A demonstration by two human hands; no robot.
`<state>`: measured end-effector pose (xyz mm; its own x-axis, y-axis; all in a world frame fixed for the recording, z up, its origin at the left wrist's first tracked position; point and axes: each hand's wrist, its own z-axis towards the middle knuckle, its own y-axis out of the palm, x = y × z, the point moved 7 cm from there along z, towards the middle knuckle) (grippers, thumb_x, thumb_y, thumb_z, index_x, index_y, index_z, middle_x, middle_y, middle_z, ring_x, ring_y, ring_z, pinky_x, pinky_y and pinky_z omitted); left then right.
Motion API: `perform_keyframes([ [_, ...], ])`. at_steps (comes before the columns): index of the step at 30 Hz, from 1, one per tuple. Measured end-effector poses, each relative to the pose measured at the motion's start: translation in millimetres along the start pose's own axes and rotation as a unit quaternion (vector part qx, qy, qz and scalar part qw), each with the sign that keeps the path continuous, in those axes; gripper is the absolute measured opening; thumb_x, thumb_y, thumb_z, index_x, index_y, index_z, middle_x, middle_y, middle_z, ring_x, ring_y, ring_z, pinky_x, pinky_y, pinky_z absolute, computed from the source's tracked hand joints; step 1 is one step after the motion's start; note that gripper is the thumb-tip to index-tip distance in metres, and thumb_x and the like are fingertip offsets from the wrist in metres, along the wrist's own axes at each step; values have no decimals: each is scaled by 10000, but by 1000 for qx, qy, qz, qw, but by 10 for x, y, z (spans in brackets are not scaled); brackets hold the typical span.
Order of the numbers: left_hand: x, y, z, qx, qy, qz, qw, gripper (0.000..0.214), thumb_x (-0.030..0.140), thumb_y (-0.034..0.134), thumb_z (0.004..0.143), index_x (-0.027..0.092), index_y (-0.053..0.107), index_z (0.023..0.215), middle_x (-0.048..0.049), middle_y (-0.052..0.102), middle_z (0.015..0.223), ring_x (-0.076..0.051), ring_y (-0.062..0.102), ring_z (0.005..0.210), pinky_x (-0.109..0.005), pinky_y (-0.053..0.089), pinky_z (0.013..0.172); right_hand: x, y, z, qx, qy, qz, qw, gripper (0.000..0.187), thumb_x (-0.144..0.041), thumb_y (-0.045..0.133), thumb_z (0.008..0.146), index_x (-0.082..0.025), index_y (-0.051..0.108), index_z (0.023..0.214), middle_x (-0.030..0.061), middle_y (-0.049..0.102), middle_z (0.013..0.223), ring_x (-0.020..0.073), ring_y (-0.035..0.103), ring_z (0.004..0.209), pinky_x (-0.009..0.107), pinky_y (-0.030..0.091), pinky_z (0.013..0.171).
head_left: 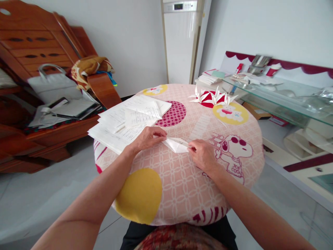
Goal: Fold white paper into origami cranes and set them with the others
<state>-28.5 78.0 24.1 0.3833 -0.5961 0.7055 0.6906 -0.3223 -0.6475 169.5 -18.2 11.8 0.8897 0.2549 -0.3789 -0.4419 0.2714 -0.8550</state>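
Observation:
A small piece of folded white paper (176,145) lies between my two hands, low over the round table. Its left end is pinched by my left hand (151,138), thumb against fingers. My right hand (202,154) grips the opposite end with curled fingers. To the left, a stack of written paper sheets (114,133) spreads over the cloth, with a loose creased sheet (143,116) on top. Several finished paper cranes (214,97) stand at the table's far right.
A pink patterned tablecloth (171,177) covers the round table. On the right stands a glass-topped cabinet (283,99) with cups and papers. At left, a wooden bench (104,90) carries a grey bag (56,85). A tall white air conditioner (180,41) stands behind.

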Motion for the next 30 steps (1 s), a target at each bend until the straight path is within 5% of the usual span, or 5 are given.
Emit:
perform_keyframes([
  [4,-16,18,-37,13,-11,-7,1000,251,394,648,828,157,730,827,-94,750,960,-211,710,871,-318,578,813,7,-17,-8,6,15,-9,1000,125,-147,629,838,-188,707,927,60,692,837,199,595,787,297,396,699],
  [14,45,20,-53,29,-17,8,999,246,377,635,820,150,728,838,-99,745,965,-205,706,826,-312,579,759,-59,8,-18,-36,-24,-95,995,171,-211,585,893,-167,706,781,97,623,821,229,541,822,333,394,693],
  [30,-10,3,-84,85,-57,34,994,161,288,618,737,143,689,745,-80,750,942,-200,707,810,-317,587,777,-262,145,-41,-96,-119,-61,986,249,-50,430,924,-135,662,952,124,652,1026,247,513,963,354,426,870],
])
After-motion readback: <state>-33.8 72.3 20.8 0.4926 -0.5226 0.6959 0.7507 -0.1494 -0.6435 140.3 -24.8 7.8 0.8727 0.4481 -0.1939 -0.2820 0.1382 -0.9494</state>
